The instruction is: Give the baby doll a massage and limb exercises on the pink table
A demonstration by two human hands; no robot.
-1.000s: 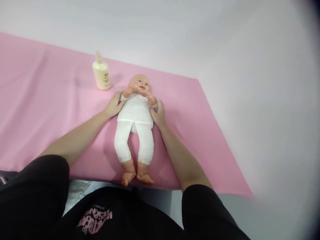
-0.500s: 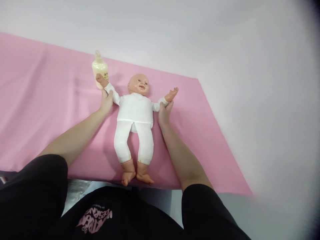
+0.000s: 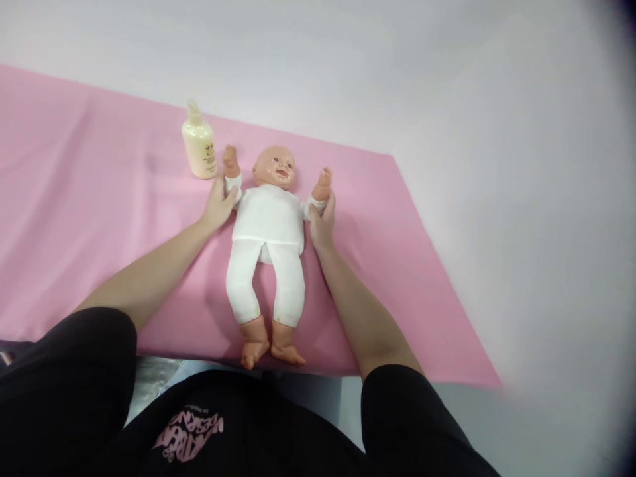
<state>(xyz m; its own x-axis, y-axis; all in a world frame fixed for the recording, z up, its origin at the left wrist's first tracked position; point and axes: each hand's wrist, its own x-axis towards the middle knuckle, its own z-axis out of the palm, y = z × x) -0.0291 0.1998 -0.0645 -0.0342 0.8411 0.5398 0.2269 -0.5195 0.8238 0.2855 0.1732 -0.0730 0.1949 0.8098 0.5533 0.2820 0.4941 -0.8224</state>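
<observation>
1. We see the doll point(image 3: 268, 225) lying on its back on the pink sheet point(image 3: 99, 218), head away from us, both arms raised beside its head and its feet at the sheet's near edge.
2. Our left hand point(image 3: 218, 207) has its fingers wrapped around the doll's sleeved arm on that side; our right hand point(image 3: 322, 218) pinches the opposite arm just below the wrist.
3. The lotion bottle point(image 3: 199, 147) stands upright just beside the doll's raised fist on our left. We judge that an outward swing of that arm could knock it over.
4. The feet overhang the near edge, so a pull towards us might slide the doll off.
5. Open sheet lies far to our left and, less widely, to our right; the white surface point(image 3: 497, 165) beyond is bare.
</observation>
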